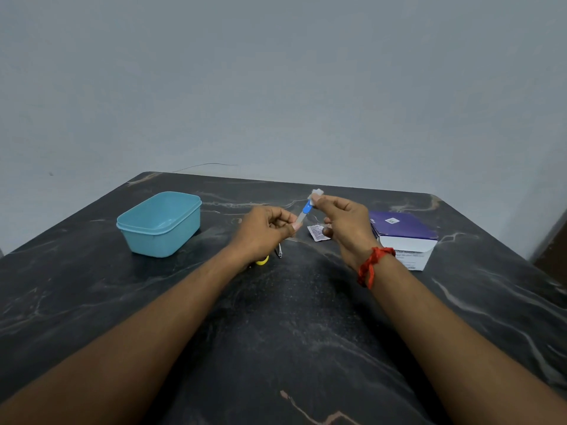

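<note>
My left hand (266,231) pinches the lower end of a thin stick-like tool (303,212) with a blue upper part, held tilted above the table. My right hand (343,223) pinches a small white pad (317,194) against the tool's upper tip. A red thread band (372,265) circles my right wrist. Both hands hover over the middle of the dark marble table (276,317).
A light blue plastic tub (159,223), nothing visible inside, stands at the left. A torn white sachet (317,233) lies between my hands. A purple and white box (402,237) sits at the right. A yellow item (262,260) and a small metal piece (279,251) lie under my left wrist.
</note>
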